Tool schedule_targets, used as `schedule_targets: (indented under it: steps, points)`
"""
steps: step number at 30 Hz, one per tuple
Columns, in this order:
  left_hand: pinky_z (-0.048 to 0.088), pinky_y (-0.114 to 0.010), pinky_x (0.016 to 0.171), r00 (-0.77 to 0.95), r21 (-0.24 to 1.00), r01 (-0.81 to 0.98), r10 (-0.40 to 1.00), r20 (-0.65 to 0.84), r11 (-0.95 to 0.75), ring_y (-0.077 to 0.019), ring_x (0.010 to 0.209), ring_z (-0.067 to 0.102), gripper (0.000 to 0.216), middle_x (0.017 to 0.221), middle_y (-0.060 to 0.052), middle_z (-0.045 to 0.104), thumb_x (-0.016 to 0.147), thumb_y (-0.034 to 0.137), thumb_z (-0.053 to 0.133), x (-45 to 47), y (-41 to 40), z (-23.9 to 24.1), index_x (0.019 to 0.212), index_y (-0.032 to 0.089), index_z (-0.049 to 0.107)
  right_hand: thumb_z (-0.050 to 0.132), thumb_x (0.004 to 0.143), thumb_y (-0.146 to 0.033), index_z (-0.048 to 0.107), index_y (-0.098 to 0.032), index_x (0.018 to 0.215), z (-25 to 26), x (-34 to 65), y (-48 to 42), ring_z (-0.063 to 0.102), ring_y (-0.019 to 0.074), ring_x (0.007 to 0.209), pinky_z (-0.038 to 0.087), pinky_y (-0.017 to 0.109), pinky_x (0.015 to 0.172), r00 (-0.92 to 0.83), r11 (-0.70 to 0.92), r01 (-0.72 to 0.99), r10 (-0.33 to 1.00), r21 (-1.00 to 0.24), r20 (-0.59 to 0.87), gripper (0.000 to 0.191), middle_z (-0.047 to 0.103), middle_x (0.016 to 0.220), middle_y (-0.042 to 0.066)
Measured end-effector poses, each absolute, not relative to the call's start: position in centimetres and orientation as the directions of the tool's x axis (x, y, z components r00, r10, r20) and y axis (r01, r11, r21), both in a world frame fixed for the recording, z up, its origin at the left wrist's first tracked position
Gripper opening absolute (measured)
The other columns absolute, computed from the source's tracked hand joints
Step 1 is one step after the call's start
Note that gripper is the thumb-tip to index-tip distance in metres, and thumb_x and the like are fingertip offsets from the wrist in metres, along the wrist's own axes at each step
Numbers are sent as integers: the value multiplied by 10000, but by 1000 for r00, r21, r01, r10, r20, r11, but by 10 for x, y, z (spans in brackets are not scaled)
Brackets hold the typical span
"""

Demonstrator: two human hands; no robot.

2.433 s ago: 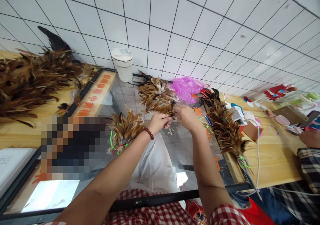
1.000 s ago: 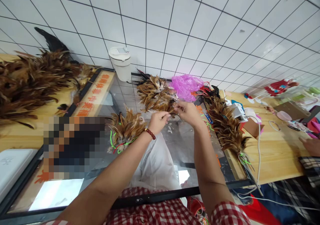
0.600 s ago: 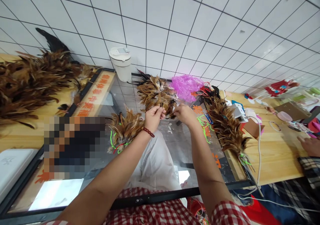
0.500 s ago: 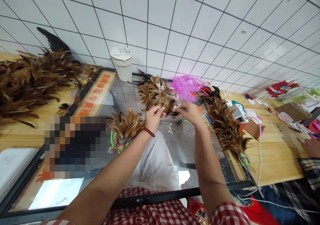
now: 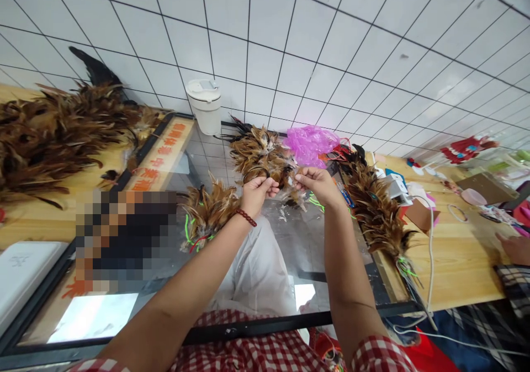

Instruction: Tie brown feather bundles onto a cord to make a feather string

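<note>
Both hands are up over the glass table (image 5: 265,267). The left hand (image 5: 255,191), red bead bracelet (image 5: 245,217) on the wrist, has a pinch grip on the near edge of the feather bundle (image 5: 259,154). The right hand (image 5: 318,184) pinches a small tuft (image 5: 295,195) just beside it. There's a pink plastic bag (image 5: 311,144) behind, a white cup (image 5: 205,106) by the tiled wall, another bundle with green ties (image 5: 207,214) near the left wrist, and a long feather strip (image 5: 375,209) to the right. Someone else's hand (image 5: 513,248) is at the far right edge.
</note>
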State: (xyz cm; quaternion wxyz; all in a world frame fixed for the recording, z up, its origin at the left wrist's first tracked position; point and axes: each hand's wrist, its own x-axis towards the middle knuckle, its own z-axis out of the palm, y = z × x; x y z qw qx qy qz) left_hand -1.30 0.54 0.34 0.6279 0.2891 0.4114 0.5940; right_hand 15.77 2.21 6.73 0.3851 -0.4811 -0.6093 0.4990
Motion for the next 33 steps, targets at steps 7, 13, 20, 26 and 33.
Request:
schedule_targets:
  steps: [7, 13, 20, 26, 33]
  points:
    - [495, -201, 482, 218, 769, -514, 925, -310, 379, -145, 614, 667, 210, 741, -78, 690, 683, 257, 728, -18, 7, 3, 776, 95, 631, 654, 678, -309, 589, -173, 736, 64, 138, 18, 594, 121, 586, 469, 238, 566, -207, 158, 302, 973, -940, 97, 162, 637, 658, 7]
    - [491, -185, 453, 289, 773, -471, 902, -320, 426, -127, 565, 650, 186, 707, -88, 686, 711, 244, 711, -21, 7, 5, 783, 89, 637, 533, 695, -201, 627, -164, 780, 65, 132, 14, 556, 110, 591, 432, 225, 587, -186, 359, 596, 932, -719, 311, 132, 616, 656, 0]
    - [434, -171, 394, 293, 805, -417, 901, -320, 421, -89, 450, 572, 226, 580, -44, 631, 649, 263, 760, -19, 6, 6, 717, 93, 626, 539, 685, -211, 617, -169, 761, 68, 126, 12, 543, 114, 588, 439, 237, 596, -113, 328, 579, 939, -746, 324, 116, 607, 653, 3]
    - [326, -136, 359, 273, 755, -521, 916, -294, 398, -30, 408, 460, 224, 526, 16, 537, 619, 257, 763, -19, 7, 6, 688, 99, 620, 692, 634, -357, 572, -175, 906, 61, 129, 23, 547, 103, 627, 464, 247, 626, 3, 143, 143, 989, -979, 145, 348, 573, 712, -16]
    - [273, -120, 355, 344, 697, -535, 877, -337, 478, -15, 406, 425, 180, 529, 23, 518, 614, 188, 741, -21, 6, 8, 671, 112, 588, 755, 596, -437, 645, -151, 854, 50, 135, 23, 472, 72, 546, 369, 206, 524, -395, -80, 145, 909, -986, -132, 400, 560, 626, -37]
